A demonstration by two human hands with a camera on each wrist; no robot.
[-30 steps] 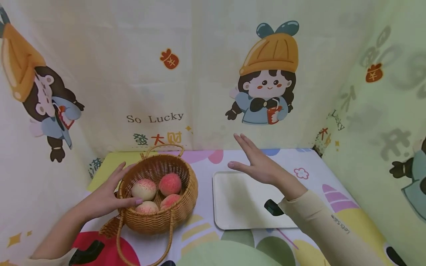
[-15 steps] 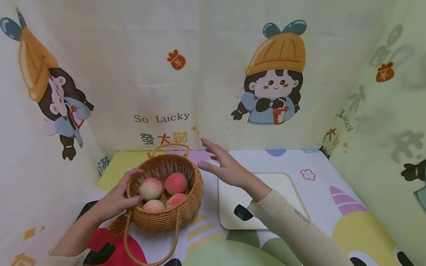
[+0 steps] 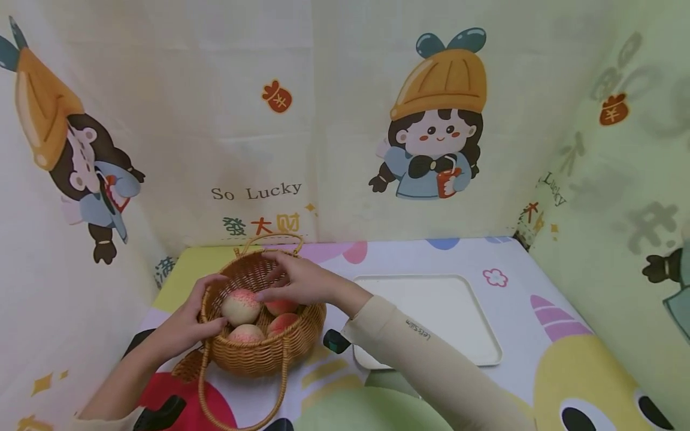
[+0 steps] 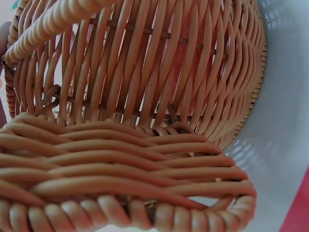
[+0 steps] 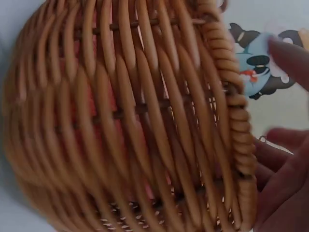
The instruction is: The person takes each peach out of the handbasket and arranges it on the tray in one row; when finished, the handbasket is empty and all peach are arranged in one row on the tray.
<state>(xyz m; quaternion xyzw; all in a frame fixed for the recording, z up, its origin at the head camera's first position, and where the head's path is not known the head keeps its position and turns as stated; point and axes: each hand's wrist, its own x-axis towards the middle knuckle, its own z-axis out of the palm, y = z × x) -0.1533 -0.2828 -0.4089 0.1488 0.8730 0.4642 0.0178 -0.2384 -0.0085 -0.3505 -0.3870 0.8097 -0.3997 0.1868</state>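
Note:
A round wicker basket (image 3: pixel 256 359) stands on the table with its handles folded outward. Several peaches lie in it, among them a pale, pink-speckled peach (image 3: pixel 239 308) on the left and a redder peach (image 3: pixel 282 307) partly hidden under my right hand. My left hand (image 3: pixel 188 320) grips the basket's left rim, thumb at the front and fingers farther back. Over the basket's opening, my right hand (image 3: pixel 304 280) reaches in from the right with fingers loosely bent and apart, thumb tip beside the pale peach. In the right wrist view, woven basket side (image 5: pixel 130 111) fills most of the frame.
A white rectangular tray (image 3: pixel 431 317) lies on the table right of the basket, partly covered by my right sleeve (image 3: pixel 420 341). The table has a colourful printed cloth (image 3: pixel 388 410). Printed curtains (image 3: pixel 345 137) close off the back and both sides.
My right hand has moved left from above the tray to over the basket's opening. My left hand has settled onto the rim. The peaches stay where they were.

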